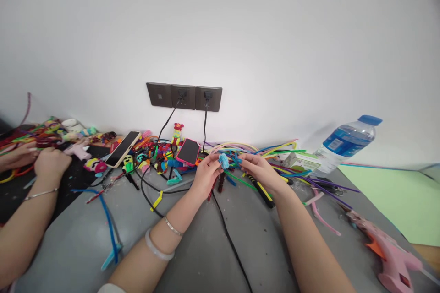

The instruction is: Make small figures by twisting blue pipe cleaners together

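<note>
Over the grey table (213,256) my left hand (205,174) and my right hand (258,170) meet at a small light-blue pipe-cleaner piece (223,161). Both pinch it with closed fingertips, the left from the left side, the right from the right. Darker blue fuzzy wire sticks out between the fingers. A dark red pipe cleaner (220,183) hangs just below my left hand. My left wrist wears a pale bangle and a thin bracelet.
Loose coloured pipe cleaners (275,151) lie behind my hands. Two phones (188,151) (123,148) charge from wall sockets (184,96), a black cable (228,238) crossing the table. A water bottle (347,142) and pink glue gun (388,252) sit right. Another person's hands (41,162) work at left.
</note>
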